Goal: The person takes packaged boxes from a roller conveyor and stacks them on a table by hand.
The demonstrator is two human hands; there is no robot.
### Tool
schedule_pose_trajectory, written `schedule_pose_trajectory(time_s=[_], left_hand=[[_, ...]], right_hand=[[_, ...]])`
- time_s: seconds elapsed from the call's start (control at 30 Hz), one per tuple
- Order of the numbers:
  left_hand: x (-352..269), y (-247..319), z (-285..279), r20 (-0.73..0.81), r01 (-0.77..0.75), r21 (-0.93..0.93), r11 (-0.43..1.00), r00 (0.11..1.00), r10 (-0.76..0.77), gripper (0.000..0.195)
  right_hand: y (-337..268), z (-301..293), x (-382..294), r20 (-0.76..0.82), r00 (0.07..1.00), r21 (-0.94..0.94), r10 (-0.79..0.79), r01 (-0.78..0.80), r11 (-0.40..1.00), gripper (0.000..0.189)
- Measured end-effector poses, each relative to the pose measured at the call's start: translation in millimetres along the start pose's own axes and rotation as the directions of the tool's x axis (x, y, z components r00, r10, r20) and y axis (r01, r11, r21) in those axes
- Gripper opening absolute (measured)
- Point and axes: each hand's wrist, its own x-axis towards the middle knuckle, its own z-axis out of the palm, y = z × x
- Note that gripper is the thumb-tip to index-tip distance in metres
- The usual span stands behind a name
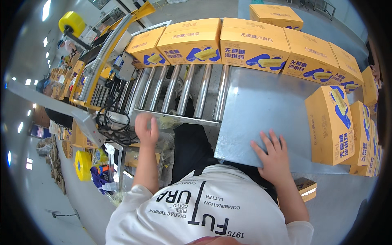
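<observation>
My left hand [146, 128] is by the near rail of the roller conveyor [183, 88], its fingers curled inward and nothing visible in it. Fingers spread, my right hand [273, 159] rests on the grey metal table [257, 113] near its front edge. A row of yellow cardboard cartons [255, 46] with printed fronts stands along the far side of the rollers and table. Another yellow carton [332, 125] stands at the table's right side, with several more behind it. Neither hand touches a carton.
A carton-sealing machine [107, 61] with a yellow frame adjoins the rollers at the left. Looped black cables [114, 125] hang near my left hand. A yellow tape roll [82, 165] is at the lower left. Other people are at the far left, and part of a person [374, 67] shows at the right edge.
</observation>
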Motion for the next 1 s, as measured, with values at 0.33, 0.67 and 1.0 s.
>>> schedule_pose_trajectory(time_s=[0.33, 0.67, 1.0], left_hand=[[63, -32, 50, 0.464, 0.416, 0.35, 0.84, 0.702, -0.541, 0.061], [62, -44, 45, 0.483, 0.526, 0.457, 0.717, 0.53, -0.697, 0.047], [51, -67, 44, 0.466, 0.503, 0.454, 0.735, 0.569, -0.678, 0.03]], right_hand=[[4, 24, 2, -0.007, 1.0, -0.073, 0.03, -0.03, 0.997, 0.052], [7, 21, -8, 0.221, 0.975, 0.063, 0.019, -0.034, 0.997, 0.059], [10, 31, -15, 0.118, 0.993, 0.003, 0.015, -0.015, 1.0, 0.055]])
